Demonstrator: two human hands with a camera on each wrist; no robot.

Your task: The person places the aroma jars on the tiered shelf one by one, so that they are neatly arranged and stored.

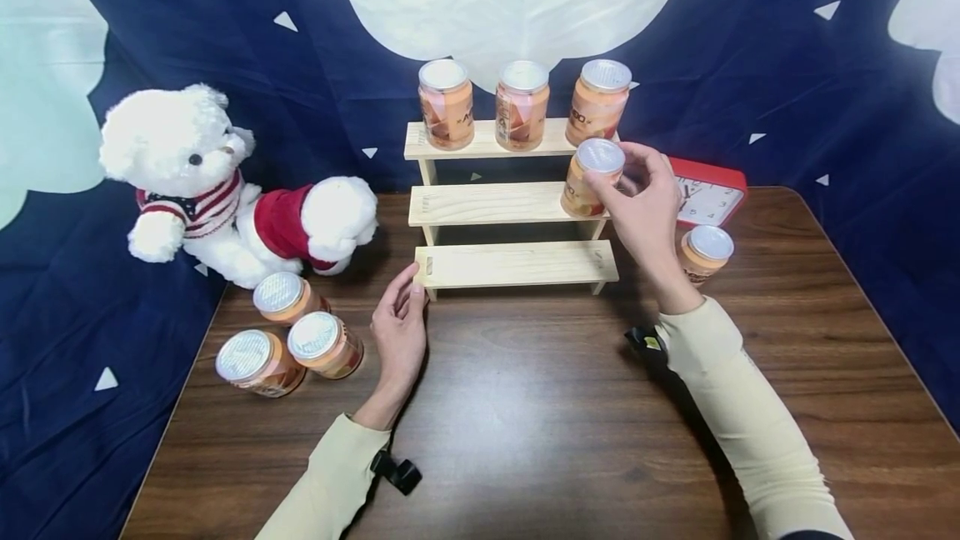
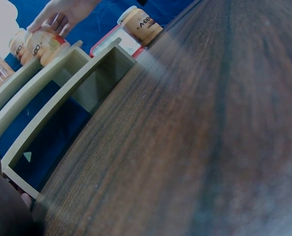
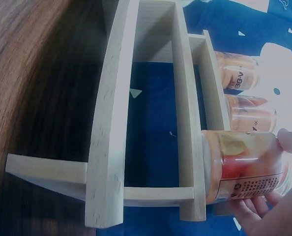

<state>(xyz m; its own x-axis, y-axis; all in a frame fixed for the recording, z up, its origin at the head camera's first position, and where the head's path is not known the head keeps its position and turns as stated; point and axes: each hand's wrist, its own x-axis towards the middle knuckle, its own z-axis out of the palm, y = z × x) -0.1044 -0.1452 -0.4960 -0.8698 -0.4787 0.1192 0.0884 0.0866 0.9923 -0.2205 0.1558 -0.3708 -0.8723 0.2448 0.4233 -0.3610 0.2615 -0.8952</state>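
Blue cloth (image 1: 315, 90) backs fingers (image 1: 649, 158) gripping a jar (image 1: 579, 192) near clock (image 1: 708, 200) numerals 2–5

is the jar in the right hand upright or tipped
Upright; the jar has its lid on top and its base at the middle shelf

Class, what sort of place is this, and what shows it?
Probably a small staged display, perhaps for filming: a tiered shelf topped with jars, a plush toy, and a patterned cloth backdrop.
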